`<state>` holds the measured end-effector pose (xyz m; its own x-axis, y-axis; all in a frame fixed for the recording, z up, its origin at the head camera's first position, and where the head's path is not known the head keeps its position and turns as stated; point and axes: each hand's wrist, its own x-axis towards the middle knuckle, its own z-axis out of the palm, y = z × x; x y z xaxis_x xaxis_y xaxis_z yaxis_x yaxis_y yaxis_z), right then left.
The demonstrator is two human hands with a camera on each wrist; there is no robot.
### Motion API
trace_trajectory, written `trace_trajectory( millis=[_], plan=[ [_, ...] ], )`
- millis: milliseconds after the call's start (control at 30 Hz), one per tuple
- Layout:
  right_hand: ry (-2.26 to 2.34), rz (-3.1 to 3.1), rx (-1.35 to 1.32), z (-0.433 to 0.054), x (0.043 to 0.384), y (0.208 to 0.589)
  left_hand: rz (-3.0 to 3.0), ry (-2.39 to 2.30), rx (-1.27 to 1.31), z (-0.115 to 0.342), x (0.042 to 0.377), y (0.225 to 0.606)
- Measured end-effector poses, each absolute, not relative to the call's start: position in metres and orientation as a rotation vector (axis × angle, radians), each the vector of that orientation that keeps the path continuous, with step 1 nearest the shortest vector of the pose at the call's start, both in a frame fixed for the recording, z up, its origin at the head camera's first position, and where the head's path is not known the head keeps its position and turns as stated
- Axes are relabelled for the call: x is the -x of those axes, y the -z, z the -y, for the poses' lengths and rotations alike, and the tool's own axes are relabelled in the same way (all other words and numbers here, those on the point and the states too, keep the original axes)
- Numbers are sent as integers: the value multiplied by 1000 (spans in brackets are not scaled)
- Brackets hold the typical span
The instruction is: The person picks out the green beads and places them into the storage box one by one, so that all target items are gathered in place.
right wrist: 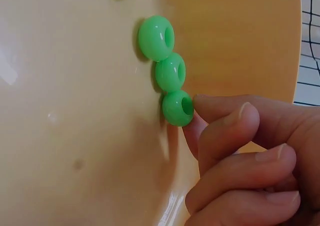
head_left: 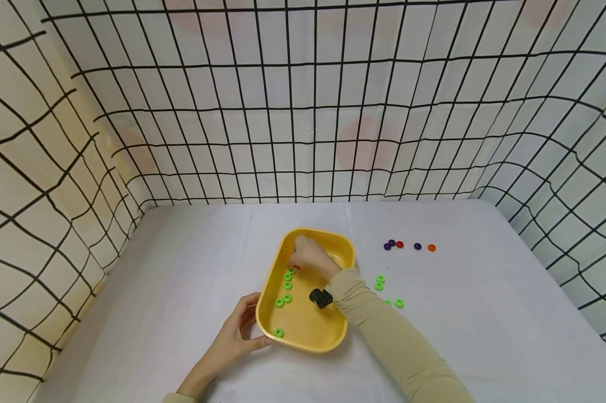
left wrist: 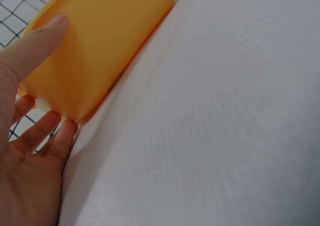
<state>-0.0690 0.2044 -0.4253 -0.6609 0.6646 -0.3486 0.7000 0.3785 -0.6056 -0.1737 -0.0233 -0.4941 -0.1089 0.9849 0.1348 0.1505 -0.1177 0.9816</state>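
Observation:
A yellow tray (head_left: 308, 330) with rounded corners lies on the white-covered table. My left hand (head_left: 234, 331) holds its near left corner, thumb on the near wall and fingers along the left side; the left wrist view shows the thumb (left wrist: 47, 35) against the outer wall. Inside the tray, my right hand (head_left: 308, 254) reaches to the left wall. Its thumb and forefinger pinch a bright green ring-shaped bead (right wrist: 176, 110), the end one of three touching in a row beside the wall. More green beads (head_left: 280, 302) lie nearer along that side, one (head_left: 278, 332) at the near left corner.
Right of the tray lie several green beads (head_left: 399, 303), one partly hidden by the right sleeve (head_left: 383, 330). Farther back are purple beads (head_left: 417, 246), a red bead (head_left: 400, 244) and an orange bead (head_left: 431, 247). A black wire grid (head_left: 313, 106) surrounds the table's back and sides.

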Motion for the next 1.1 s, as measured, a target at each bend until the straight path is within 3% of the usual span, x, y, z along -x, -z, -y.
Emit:
trace_trajectory(
  millis=[800, 1100],
  plan=[
    [1290, -2641, -1282, -205, 65, 417, -1389, -1339, -1363, 22, 172, 494],
    [1669, -2660, -1378, -233, 35, 396, -1287, -1352, -1367, 23, 173, 498]
  ],
)
